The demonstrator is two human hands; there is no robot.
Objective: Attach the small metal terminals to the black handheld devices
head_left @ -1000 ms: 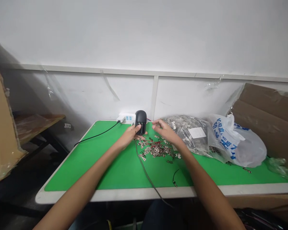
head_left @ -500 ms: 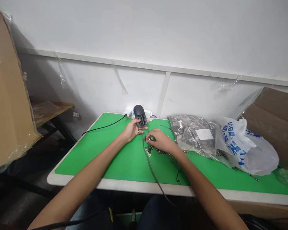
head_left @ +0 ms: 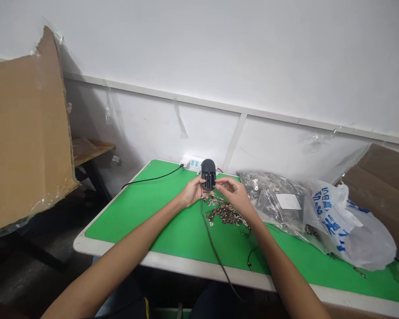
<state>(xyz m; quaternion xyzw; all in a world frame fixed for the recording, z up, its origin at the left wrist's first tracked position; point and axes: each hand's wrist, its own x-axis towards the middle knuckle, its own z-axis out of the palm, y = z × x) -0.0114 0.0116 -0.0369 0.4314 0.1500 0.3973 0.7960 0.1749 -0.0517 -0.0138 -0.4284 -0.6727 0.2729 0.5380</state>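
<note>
Gripping a black plastic housing (head_left: 208,174) upright, the left hand (head_left: 193,192) wraps its fingers around the lower end, while the top and the ribbed front stand clear. The right hand (head_left: 231,195) is raised just beside the housing, on its right, and its fingertips (head_left: 220,186) curl in close to the lower corner. The two hands are close together, with the housing between them. Whether those fingertips touch it or pinch something small cannot be made out.

Just below the housing, a scattered heap of small metal pieces (head_left: 225,215) lies on a green mat (head_left: 129,221), partly beneath the hands. A thin dark wire (head_left: 210,241) runs from near the housing toward the person, across the mat and over the white table edge (head_left: 173,263). Its upper end is lost among the fingers, so any link to the housing is hidden.

Just behind the housing sits a white power strip (head_left: 190,161), with a black cable (head_left: 153,179) leading away to the left. To the right lie a clear bag of metal parts (head_left: 269,197) and a white plastic bag with blue print (head_left: 349,226). The housing's underside is hidden.
</note>
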